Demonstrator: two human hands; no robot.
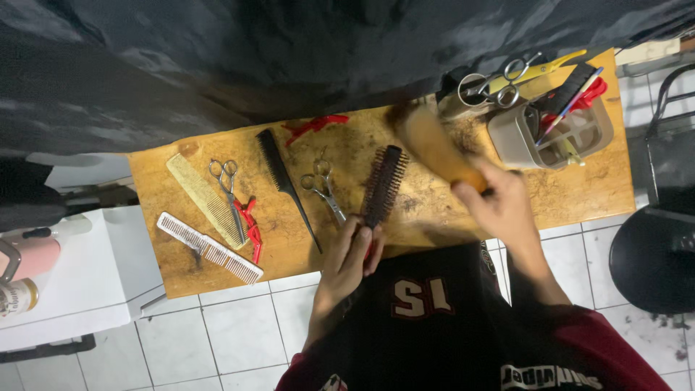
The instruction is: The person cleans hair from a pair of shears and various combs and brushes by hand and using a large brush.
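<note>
Basically L hand (352,255) is closed round the handle of a dark round brush (381,185), bristle end pointing away from the person, lying over the wooden bench (579,195) near its front edge. R hand (501,206) grips a wooden-handled brush (433,145), blurred, tilted up-left over the bench w/ hair bits under it. Just L of the round brush: silver scissors (323,186), then black tail comb (286,182), red clip (313,127) by the back edge. Further L: 2nd scissors (229,190) across a cream wide comb (206,199), red clips (250,228), white comb (210,248) at the front. Grey tool caddy (550,134) at R w/ scissors (499,85) beside it. Black cape (289,51) behind the bench.
</note>
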